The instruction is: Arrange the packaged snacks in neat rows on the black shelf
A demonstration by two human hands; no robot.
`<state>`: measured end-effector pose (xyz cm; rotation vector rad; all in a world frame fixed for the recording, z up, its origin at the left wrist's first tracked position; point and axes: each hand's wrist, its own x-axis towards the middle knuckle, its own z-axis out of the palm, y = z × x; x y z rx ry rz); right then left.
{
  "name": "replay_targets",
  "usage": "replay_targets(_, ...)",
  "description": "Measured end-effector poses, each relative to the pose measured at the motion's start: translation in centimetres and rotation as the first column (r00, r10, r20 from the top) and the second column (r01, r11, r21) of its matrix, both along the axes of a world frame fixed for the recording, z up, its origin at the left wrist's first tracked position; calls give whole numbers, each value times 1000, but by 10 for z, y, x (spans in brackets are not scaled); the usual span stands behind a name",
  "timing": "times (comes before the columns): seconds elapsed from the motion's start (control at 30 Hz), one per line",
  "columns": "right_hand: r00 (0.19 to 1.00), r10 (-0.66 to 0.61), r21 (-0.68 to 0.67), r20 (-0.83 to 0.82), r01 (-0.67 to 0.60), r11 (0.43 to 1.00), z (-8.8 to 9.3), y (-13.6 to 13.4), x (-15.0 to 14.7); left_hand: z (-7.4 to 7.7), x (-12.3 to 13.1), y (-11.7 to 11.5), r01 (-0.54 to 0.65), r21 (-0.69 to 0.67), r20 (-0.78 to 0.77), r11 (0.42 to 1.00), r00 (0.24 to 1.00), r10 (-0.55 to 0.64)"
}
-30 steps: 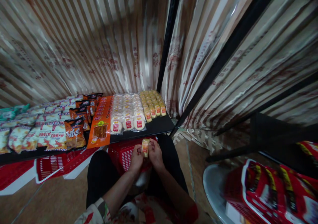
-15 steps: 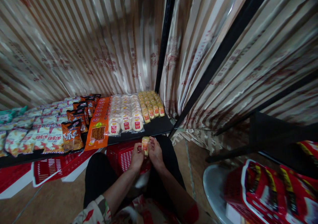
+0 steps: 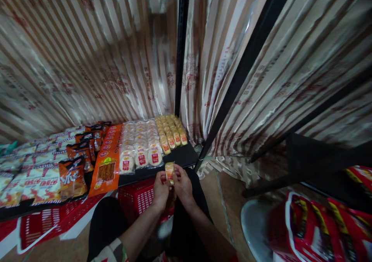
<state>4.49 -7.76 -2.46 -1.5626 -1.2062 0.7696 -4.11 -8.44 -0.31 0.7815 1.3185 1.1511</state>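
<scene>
My left hand point(image 3: 161, 188) and my right hand point(image 3: 182, 184) are closed together on one small yellow snack packet point(image 3: 169, 170) with a red label. I hold it upright just in front of the low black shelf point(image 3: 186, 156). On that shelf, close behind the packet, lie rows of the same yellow packets point(image 3: 171, 132) and white round cake packets point(image 3: 139, 148).
Orange snack bags point(image 3: 105, 165), dark chip bags point(image 3: 72, 173) and pale bags point(image 3: 31, 180) fill the shelf's left part. Red baskets point(image 3: 139, 198) sit under it. Black shelf posts point(image 3: 180, 49) rise before a striped curtain point(image 3: 87, 60). A white stool point(image 3: 252, 227) and red packs point(image 3: 322, 227) stand at right.
The camera has tipped and shifted, so the shelf sits lower and further left in view. My hands have lifted the yellow packet a little closer to the shelf edge.
</scene>
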Motion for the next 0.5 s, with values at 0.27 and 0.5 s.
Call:
replay_targets(0.27, 994, -59, -26, 97, 61, 998, 6, 25, 18, -4, 22, 36, -47, 83, -227, 995, 972, 65)
replay_targets(0.5, 992, -41, 33, 119, 37, 999, 1, 47, 35, -2, 41, 58, -50, 84, -269, 995, 960, 71)
